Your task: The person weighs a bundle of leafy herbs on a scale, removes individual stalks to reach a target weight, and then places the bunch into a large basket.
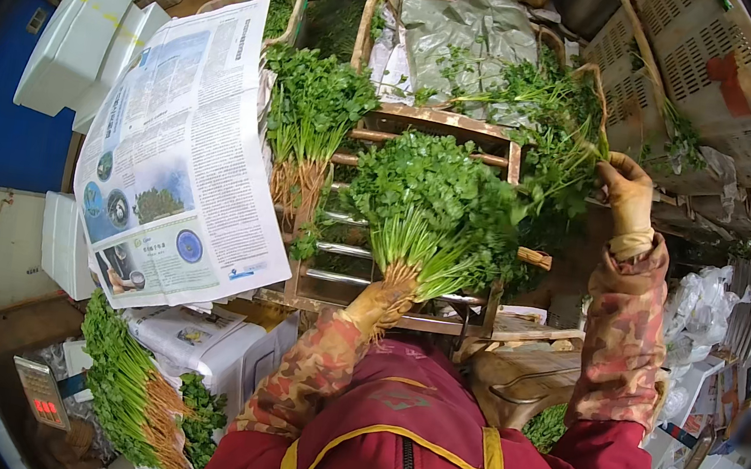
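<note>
My left hand (380,308), in a yellowish glove, is closed round the root end of a thick bunch of coriander (436,195). Its leaves point away from me over a rusty metal rack (294,285). Off to the right, my raised right hand (626,195), gloved too, pinches a thin leafy coriander stem (601,142). Loose coriander (561,135) hangs and lies just left of that hand. Another bunch with brown roots (314,124) rests on the rack's far left side, beside a newspaper sheet (185,145).
A basket lined with grey plastic sheeting (469,44) stands beyond the rack. Tall plastic crates (696,68) rise at the far right, white foam boxes (76,38) at the left. More rooted greens (128,382) lie lower left near a lit scale display (44,395). Clear plastic bags (705,303) hang right.
</note>
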Motion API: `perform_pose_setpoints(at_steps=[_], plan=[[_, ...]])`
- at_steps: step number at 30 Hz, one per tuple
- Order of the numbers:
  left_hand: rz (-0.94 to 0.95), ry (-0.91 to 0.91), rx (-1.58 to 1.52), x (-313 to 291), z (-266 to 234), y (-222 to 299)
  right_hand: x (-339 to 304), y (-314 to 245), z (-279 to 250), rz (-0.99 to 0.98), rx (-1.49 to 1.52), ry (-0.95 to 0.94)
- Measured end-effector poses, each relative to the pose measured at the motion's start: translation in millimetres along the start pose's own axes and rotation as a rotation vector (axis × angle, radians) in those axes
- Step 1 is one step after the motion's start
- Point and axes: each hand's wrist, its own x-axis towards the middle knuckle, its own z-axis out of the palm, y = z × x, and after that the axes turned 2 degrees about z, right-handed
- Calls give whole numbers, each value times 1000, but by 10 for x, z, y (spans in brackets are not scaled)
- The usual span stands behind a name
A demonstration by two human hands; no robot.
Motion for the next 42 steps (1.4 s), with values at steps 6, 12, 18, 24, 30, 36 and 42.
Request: perform_pose_setpoints(at_steps=[6,12,18,24,30,36,42], plan=[[-40,-7,-34,42,-60,-27,161,366,-193,331,311,-209],[-14,1,-31,25,-51,-33,103,444,-148,343,278,-141],[42,63,4,-65,77,53,-279,333,57,-517,-943,217],[-7,8,-34,-15,44,30,-1204,814,797,-656,-908,-725],[-31,-49,65,27,-53,23,-1236,1068,1068,-689,-1101,-850],[-15,35,-48,30,-3,-4,-1102,884,850,-852,-1269,-815],[-23,6,-15,-18,-30,26,-254,504,-172,-220,-173,-65]])
